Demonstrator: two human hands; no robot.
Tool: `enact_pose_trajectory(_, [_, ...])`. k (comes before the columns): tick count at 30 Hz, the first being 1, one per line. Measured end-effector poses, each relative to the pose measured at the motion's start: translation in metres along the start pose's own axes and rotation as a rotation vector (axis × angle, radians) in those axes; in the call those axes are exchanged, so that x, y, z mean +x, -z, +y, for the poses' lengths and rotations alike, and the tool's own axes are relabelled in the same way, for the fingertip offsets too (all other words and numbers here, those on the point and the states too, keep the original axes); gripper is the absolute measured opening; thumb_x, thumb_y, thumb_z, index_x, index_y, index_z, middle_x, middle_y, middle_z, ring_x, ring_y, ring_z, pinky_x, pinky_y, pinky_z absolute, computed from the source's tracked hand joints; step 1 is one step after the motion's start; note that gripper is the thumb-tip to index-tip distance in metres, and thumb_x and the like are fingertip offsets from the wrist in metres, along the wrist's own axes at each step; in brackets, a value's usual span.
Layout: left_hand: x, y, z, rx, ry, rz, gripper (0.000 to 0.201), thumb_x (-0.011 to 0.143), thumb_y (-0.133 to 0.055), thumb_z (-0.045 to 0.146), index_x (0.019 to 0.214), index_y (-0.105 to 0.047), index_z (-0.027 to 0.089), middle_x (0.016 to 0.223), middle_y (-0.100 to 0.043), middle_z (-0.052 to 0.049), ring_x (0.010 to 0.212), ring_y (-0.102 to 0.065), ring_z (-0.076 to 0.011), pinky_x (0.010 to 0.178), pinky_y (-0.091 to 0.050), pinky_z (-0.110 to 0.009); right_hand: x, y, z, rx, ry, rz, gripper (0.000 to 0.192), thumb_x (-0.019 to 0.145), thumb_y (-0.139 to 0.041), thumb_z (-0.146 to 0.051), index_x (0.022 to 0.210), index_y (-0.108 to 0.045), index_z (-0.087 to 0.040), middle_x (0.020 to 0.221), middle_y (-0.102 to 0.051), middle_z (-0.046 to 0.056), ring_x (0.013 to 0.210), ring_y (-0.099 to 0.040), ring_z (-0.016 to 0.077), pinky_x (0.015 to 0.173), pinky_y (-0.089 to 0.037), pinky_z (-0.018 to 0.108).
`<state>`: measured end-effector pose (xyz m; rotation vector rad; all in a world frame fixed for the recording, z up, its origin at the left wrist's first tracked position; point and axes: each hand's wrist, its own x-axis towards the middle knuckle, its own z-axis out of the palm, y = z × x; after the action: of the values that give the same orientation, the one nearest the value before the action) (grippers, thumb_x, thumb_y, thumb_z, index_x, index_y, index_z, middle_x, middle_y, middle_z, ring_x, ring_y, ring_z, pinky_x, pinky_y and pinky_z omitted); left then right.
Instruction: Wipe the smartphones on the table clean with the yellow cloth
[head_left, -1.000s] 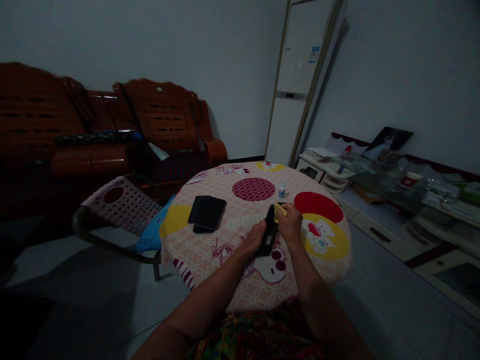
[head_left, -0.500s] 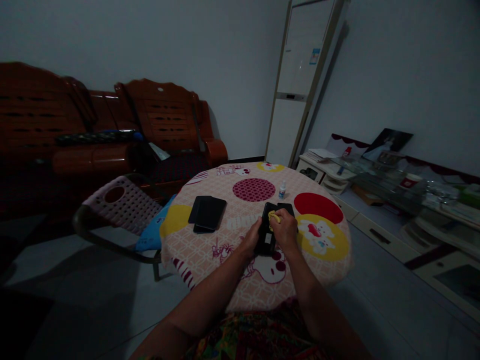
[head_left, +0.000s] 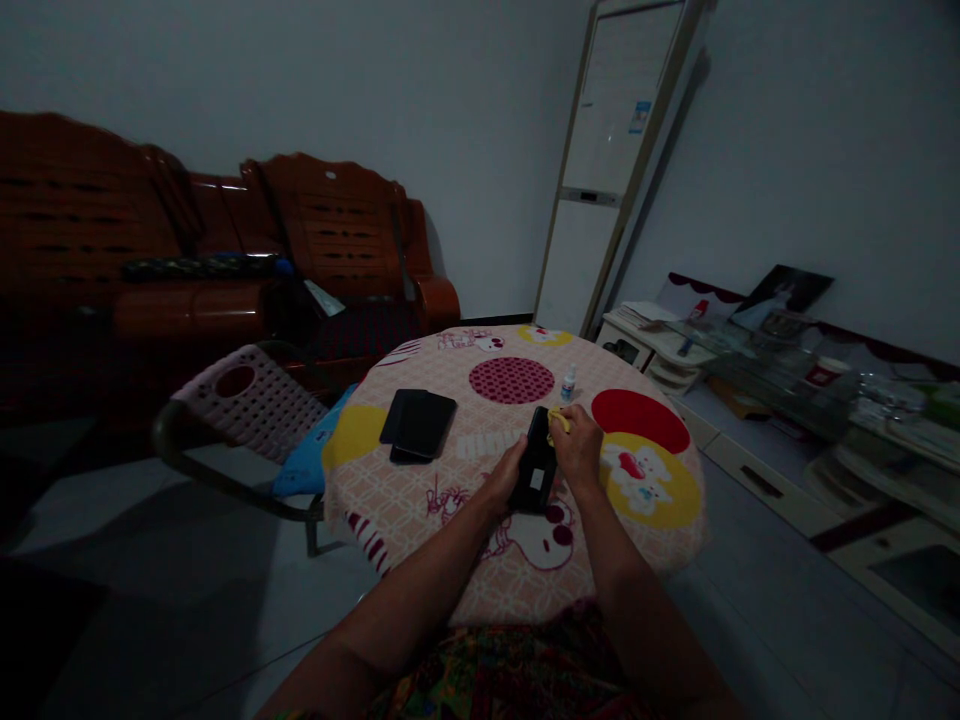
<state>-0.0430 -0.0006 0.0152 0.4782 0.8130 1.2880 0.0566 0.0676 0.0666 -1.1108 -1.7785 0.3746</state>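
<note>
Tablecloth (head_left: 442, 372), lettering (head_left: 487, 444) seemingly unreadable; left hand (head_left: 505, 480) grip around black device (head_left: 529, 482), right hand (head_left: 580, 448) pinching yellow cloth (head_left: 556, 426).

Cloth (head_left: 555, 426), right of centre: yellow
Handheld device (head_left: 535, 458), centre: black, pale patch
Tablecloth (head_left: 416, 510), lower centre: pink, white lattice, red and yellow ovals
Bottle (head_left: 568, 385): white, bluish
Sofa (head_left: 334, 225), upper left: reddish-brown

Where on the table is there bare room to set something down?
Bare tablecloth shows beyond the dark slabs and left of the small bottle, and right of the right hand. It is crowded where the left hand holds the black device and the right holds the yellow cloth.
</note>
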Motion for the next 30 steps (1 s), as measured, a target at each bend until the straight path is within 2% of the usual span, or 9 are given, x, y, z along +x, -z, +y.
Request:
enact_pose_trajectory(8, [0.006, 0.004, -0.003, 0.04, -0.068, 0.078, 0.05, 0.088, -0.047, 0.059, 0.102, -0.064, 0.014, 0.071, -0.066, -0.005, 0.057, -0.062, -0.0162, 0.056, -0.05, -0.026, -0.026, -0.001, -0.002, -0.154, 0.171, -0.172, 0.015, 0.083, -0.051, -0.027, 0.088, -0.063, -0.02, 0.075, -0.07, 0.003, 0.065, -0.064, 0.0165, 0.063, -0.041, 0.023])
enact_pose_trajectory(13, [0.007, 0.006, -0.003, 0.057, -0.056, 0.07, 0.052, 0.086, -0.048, 0.062, 0.102, -0.063, 0.015, 0.068, -0.064, -0.004, 0.055, -0.062, -0.0167, 0.054, -0.049, -0.027, -0.024, -0.002, 0.0, -0.235, 0.291, -0.189, 0.015, 0.086, -0.05, -0.025, 0.091, -0.063, -0.019, 0.081, -0.071, 0.005, 0.071, -0.066, 0.0181, 0.065, -0.04, 0.024])
enact_pose_trajectory(22, [0.003, 0.003, -0.001, 0.046, 0.006, 0.062, 0.05, 0.089, -0.043, 0.059, 0.096, -0.062, 0.014, 0.067, -0.064, -0.006, 0.053, -0.061, -0.0188, 0.05, -0.051, -0.031, -0.027, 0.0, 0.02, -0.285, 0.306, -0.163, 0.015, 0.087, -0.048, -0.024, 0.091, -0.061, -0.019, 0.081, -0.071, 0.004, 0.069, -0.065, 0.017, 0.064, -0.04, 0.023])
enact_pose_trajectory(27, [0.002, 0.003, 0.0, 0.032, 0.033, 0.032, 0.052, 0.089, -0.039, 0.061, 0.095, -0.061, 0.014, 0.067, -0.065, -0.008, 0.053, -0.062, -0.0211, 0.051, -0.053, -0.035, -0.02, 0.002, 0.019, -0.345, 0.406, -0.234, 0.015, 0.089, -0.048, -0.022, 0.094, -0.061, -0.018, 0.085, -0.071, 0.006, 0.071, -0.065, 0.0175, 0.064, -0.039, 0.024])
enact_pose_trajectory(30, [0.002, 0.005, 0.0, 0.035, 0.037, 0.018, 0.052, 0.089, -0.041, 0.061, 0.097, -0.06, 0.013, 0.066, -0.065, -0.008, 0.053, -0.063, -0.0215, 0.05, -0.052, -0.033, -0.014, 0.001, 0.017, -0.369, 0.491, -0.294, 0.014, 0.089, -0.049, -0.02, 0.095, -0.061, -0.018, 0.086, -0.071, 0.006, 0.075, -0.065, 0.0178, 0.064, -0.039, 0.024])
